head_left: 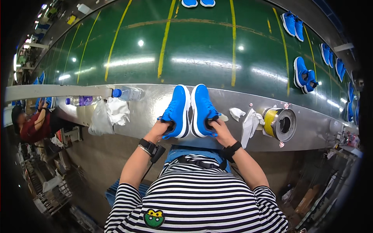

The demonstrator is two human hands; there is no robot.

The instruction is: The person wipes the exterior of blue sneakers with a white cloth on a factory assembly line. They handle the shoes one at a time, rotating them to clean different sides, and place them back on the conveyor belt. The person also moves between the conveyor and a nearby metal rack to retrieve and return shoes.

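Note:
Side by side in front of me are two blue sneakers with white soles, toes pointing away and soles turned toward each other. My left hand (157,130) is closed on the left sneaker (176,108), gripping it at the heel opening. The right sneaker (202,105) is held the same way by my right hand (222,132). Some fingers of both hands are hidden inside the shoes. Beneath the pair lies the metal ledge (155,101). Next to my right hand, a small pale flat piece (223,117) pokes out beside the shoe.
A green conveyor belt (202,46) with yellow lines runs beyond the ledge, carrying several blue sneakers (305,75). On the ledge stand a clear bottle (130,93), a plastic bag (100,118), crumpled white paper (251,124) and a yellow-wound metal reel (280,123). Another person (33,124) works far left.

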